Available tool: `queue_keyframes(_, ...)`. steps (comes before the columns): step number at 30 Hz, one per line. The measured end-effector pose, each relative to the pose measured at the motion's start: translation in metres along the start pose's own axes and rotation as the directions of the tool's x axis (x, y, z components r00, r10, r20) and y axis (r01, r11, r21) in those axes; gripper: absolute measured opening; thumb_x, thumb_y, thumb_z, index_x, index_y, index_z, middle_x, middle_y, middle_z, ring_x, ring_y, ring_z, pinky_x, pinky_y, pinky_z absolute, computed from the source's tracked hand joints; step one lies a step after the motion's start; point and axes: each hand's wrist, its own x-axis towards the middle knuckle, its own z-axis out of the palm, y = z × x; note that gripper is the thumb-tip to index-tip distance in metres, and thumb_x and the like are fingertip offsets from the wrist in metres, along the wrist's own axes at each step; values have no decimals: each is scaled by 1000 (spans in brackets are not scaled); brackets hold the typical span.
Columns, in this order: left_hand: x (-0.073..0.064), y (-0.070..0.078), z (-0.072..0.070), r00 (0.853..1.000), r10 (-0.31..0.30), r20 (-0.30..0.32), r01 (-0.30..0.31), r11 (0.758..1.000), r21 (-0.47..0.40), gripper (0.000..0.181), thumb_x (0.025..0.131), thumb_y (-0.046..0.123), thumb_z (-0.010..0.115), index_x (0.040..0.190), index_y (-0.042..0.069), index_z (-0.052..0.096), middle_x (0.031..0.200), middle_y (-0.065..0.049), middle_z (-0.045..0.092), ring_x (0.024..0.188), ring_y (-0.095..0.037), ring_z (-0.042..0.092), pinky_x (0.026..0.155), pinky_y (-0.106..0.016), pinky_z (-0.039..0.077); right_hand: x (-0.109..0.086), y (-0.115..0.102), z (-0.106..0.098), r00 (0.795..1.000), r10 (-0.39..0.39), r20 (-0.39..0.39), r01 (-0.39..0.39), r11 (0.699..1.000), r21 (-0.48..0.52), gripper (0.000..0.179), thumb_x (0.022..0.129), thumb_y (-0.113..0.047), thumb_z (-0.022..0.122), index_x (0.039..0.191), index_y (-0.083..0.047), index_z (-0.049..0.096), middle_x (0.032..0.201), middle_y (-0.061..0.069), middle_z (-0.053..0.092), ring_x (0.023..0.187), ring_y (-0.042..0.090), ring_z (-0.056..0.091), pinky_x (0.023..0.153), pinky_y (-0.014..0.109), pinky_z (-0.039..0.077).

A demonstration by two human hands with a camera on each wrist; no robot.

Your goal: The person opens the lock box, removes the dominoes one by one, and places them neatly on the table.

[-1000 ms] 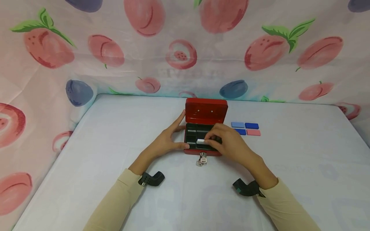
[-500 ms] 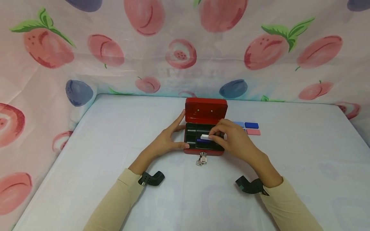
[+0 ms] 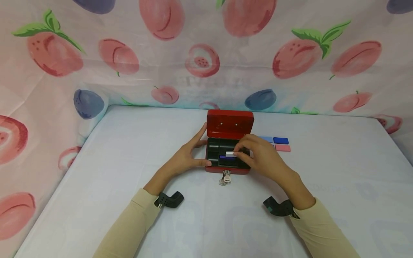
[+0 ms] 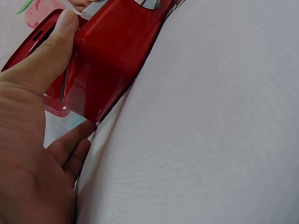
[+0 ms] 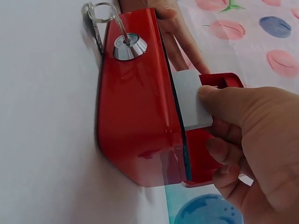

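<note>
A red cash box (image 3: 213, 170) with a black inner tray (image 3: 213, 147) stands on the table, its lid (image 3: 230, 125) raised. My left hand (image 3: 184, 158) rests along the box's left side, thumb on the front corner of the rim, index finger stretched towards the lid. Thumb and fingers of my right hand (image 3: 264, 157) pinch a white rectangular block (image 3: 229, 154) over the tray; in the right wrist view the white block (image 5: 192, 100) stands above the front rim. Under it, a blue strip (image 3: 226, 157) shows in the tray, probably another block, partly hidden.
Right of the box lie a light blue block (image 3: 267, 139), a dark blue block (image 3: 281, 141) and a pink block (image 3: 283, 148), partly behind my right hand. Keys (image 3: 222, 182) hang from the front lock (image 3: 227, 173). A fruit-patterned cloth (image 3: 174, 82) rises behind the table.
My right hand has moved slightly right and back with the white block, and the blue strip in the tray has come into view. My left hand and the box have stayed in place.
</note>
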Motion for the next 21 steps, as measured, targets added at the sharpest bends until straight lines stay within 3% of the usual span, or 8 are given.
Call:
queue_keyframes(4, 1, -2, 0, 1000, 1, 2, -1, 1000, 2, 100, 72, 25, 75, 142, 39, 4, 136, -8, 38, 125, -21, 32, 101, -50, 21, -1, 1, 0, 999, 28, 35, -29, 999, 20, 12, 81, -21, 67, 92, -21, 63, 90, -7, 57, 79, 11, 52, 68, 30, 47)
queue_keyframes(12, 12, -33, 6, 1000, 6, -11, -5, 1000, 11, 103, 65, 43, 76, 138, 49, 3, 134, 6, 39, 123, -8, 32, 101, -48, 21, -2, 5, -6, 997, -17, 79, 7, 992, 123, 17, 82, -11, 64, 98, -16, 65, 97, -6, 59, 78, 8, 51, 67, 28, 47)
queue_keyframes(16, 11, -30, 5, 1000, 1, -7, -1, 1000, 14, 102, 67, 41, 76, 138, 48, 3, 135, 2, 39, 124, -11, 31, 100, -51, 21, -3, 9, -6, 997, -42, 69, 30, 986, 161, 19, 81, -10, 65, 98, -17, 66, 96, -7, 59, 76, 8, 49, 63, 30, 47)
queue_keyframes(21, 5, -10, 2, 1000, -1, -1, 1, 1000, -6, 101, 71, 28, 75, 141, 41, 4, 136, -6, 38, 126, -20, 31, 100, -52, 20, -4, 19, -2, 995, -84, 47, 73, 978, 197, 23, 79, -9, 67, 100, -19, 67, 98, -9, 61, 76, 6, 49, 61, 30, 47)
